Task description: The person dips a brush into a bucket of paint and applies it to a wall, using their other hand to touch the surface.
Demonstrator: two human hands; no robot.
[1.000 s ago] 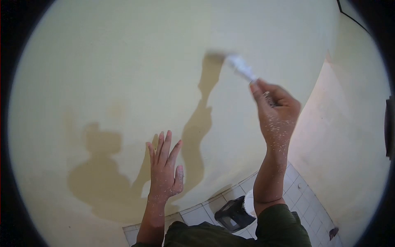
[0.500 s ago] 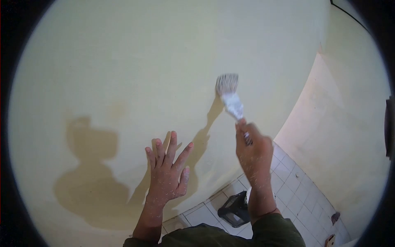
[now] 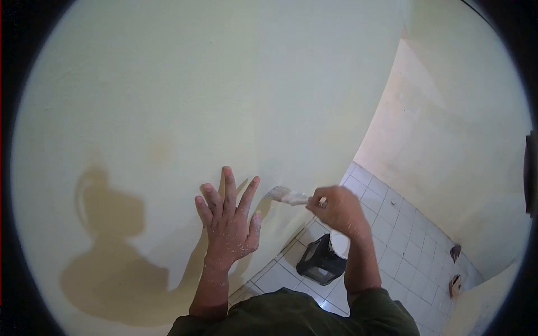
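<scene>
Wall (image 3: 168, 84) matt painted plaster; floor (image 3: 403, 235) glossy tile; bucket (image 3: 320, 260) black plastic

Left hand (image 3: 227, 224) on wall (image 3: 224, 84); brush (image 3: 286, 195) just right; bucket (image 3: 322, 259) on floor (image 3: 403, 241) below.

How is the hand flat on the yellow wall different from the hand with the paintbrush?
The left hand is open, fingers spread, flat against the pale yellow wall; the right hand is curled shut around the white-coated paintbrush. The left hand's fingers point up; the right hand aims the brush sideways toward the left hand. Both are speckled with white paint.
</scene>
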